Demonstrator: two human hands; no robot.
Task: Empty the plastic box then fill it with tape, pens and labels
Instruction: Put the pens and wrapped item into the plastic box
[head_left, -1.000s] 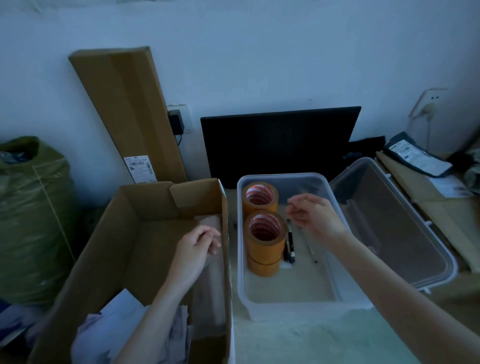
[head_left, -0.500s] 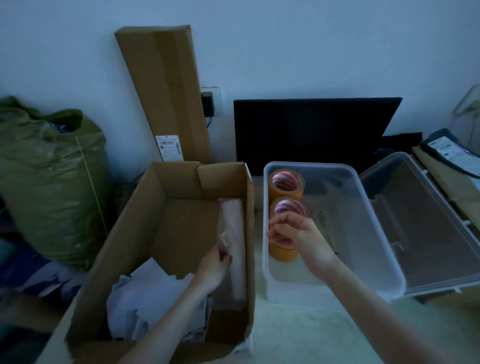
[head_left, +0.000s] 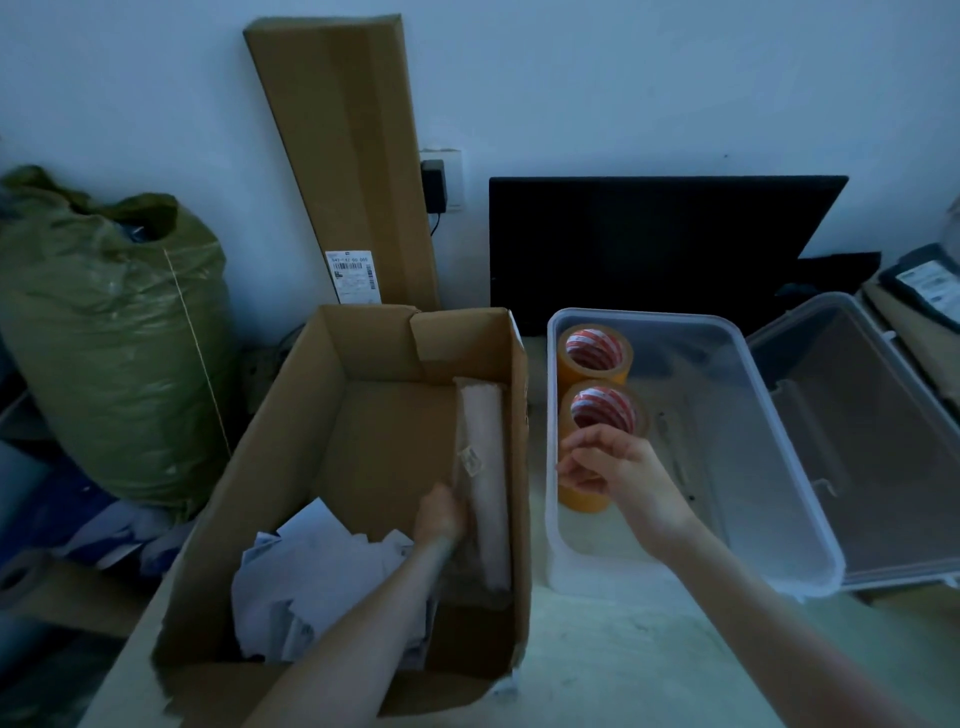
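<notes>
In plastic box (head_left: 789, 530): two tape rolls (head_left: 595, 353), right hand (head_left: 618, 470) above.

Two bare forearms, sleeveless, left hand (head_left: 440, 512), right hand (head_left: 618, 470)

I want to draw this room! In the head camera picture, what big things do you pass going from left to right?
Green sack → cardboard box → plastic box → clear lid.

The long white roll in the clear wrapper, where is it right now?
The long white roll lies inside the open cardboard box, along its right wall, beside the clear plastic box. The left hand touches it.
</notes>
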